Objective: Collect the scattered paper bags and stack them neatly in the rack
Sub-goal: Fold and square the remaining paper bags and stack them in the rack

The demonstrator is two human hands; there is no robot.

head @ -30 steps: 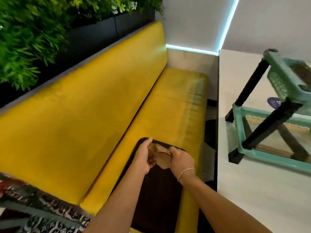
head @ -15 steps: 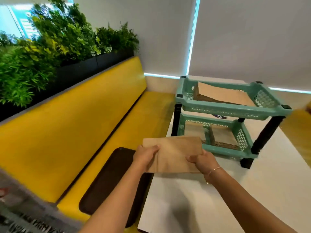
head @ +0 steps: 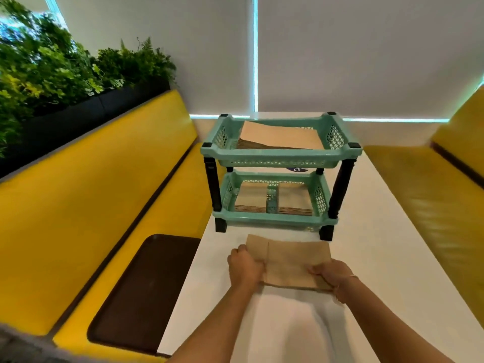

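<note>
I see my left hand point(head: 245, 267) and right hand point(head: 331, 275) each pinching a side edge of a flat brown paper bag point(head: 290, 263), fingers curled around it, holding it over the white table point(head: 379, 258) just in front of the two-tier mint-green plastic rack with black legs point(head: 277, 163). Stacks of brown bags point(head: 282, 136) already lie in both rack tiers. A dark brown tray point(head: 141, 292) rests on the yellow bench seat point(head: 86, 200) to my left.

White table point(head: 379, 258): carries a green two-tier rack point(head: 275, 155) on black legs, standing toward the far end. Yellow bench seat point(head: 167, 221), left of the table: carries a dark brown tray point(head: 141, 292), lying flat beside the table edge.
</note>
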